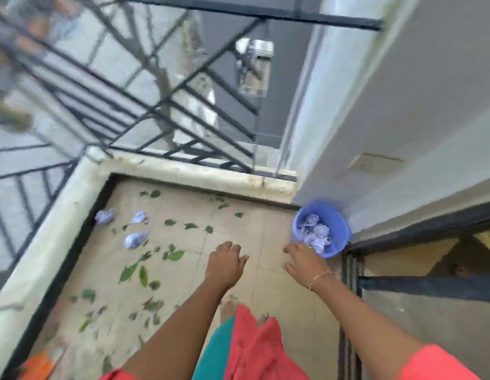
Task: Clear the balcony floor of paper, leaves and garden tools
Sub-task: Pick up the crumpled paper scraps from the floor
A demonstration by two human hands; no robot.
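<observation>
Three crumpled paper balls lie on the tiled balcony floor [238, 229] at the left: one by the parapet [104, 215], one beside it [139, 216], one nearer me [136, 239]. Green leaves [175, 255] are scattered across the tiles. A blue bucket [339, 220] in the right corner holds several crumpled papers [315, 234]. My left hand [224, 263] hangs over the floor with loosely bent fingers, holding nothing. My right hand [302, 260], fingers spread and empty, is just beside the bucket's near rim.
A low parapet [54, 231] with a black metal railing [145, 105] bounds the left and far sides. A white wall [389, 133] rises on the right above a dark door frame [402, 234]. An orange object [36, 366] lies at the bottom left.
</observation>
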